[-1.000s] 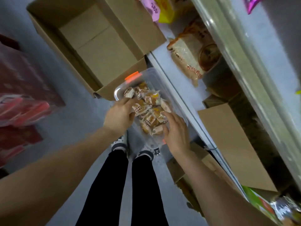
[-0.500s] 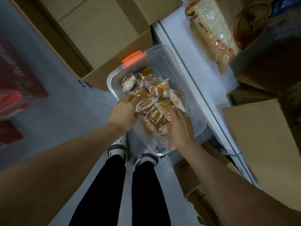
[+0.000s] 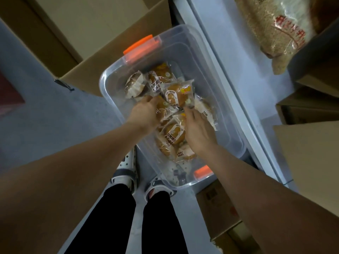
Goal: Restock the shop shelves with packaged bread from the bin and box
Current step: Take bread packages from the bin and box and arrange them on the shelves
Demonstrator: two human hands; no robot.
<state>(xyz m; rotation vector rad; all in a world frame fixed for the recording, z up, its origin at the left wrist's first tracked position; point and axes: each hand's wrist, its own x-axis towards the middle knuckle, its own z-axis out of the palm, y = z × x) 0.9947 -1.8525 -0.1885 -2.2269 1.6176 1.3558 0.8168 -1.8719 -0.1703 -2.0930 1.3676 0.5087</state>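
Grey floor, clear bin (image 3: 222, 114) holding wrapped buns heaped at its left wall. Left hand (image 3: 146, 114) and right hand (image 3: 199, 131) each pinch top bread pack (image 3: 177, 95), long axis across bin.

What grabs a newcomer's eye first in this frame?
The clear plastic bin with orange latches, centre frame on the floor, heaped with wrapped buns. Both hands are in it: left hand and right hand on the packets. An open cardboard box lies beyond, a large bread bag top right.
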